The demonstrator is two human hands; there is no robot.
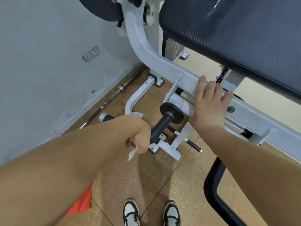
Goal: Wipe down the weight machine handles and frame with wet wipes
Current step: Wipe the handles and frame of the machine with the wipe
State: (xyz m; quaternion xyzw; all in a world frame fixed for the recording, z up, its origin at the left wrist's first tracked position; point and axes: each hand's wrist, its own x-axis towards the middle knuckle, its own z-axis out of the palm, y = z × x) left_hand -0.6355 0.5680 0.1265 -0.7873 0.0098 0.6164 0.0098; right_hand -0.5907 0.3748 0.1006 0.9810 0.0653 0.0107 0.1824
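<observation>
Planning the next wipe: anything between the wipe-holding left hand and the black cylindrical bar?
Nothing visible. The left hand, gripping the white wet wipe, is right at the near end of the black cylindrical bar.

Frame: the white-painted metal machine frame looks smooth, with a soft satin sheen.
Cushion: the dark padded seat cushion has a fine woven-pattern, vinyl-like cover, faintly shiny.
Handle: the black cylindrical handle grip looks matt and rubbery.
Wipe: the thin white wet wipe looks limp, crumpled and cloth-like.
Floor: the brown speckled floor tiles look grainy and matt.
Bar: the long steel bar looks dull, partly knurled.
</observation>
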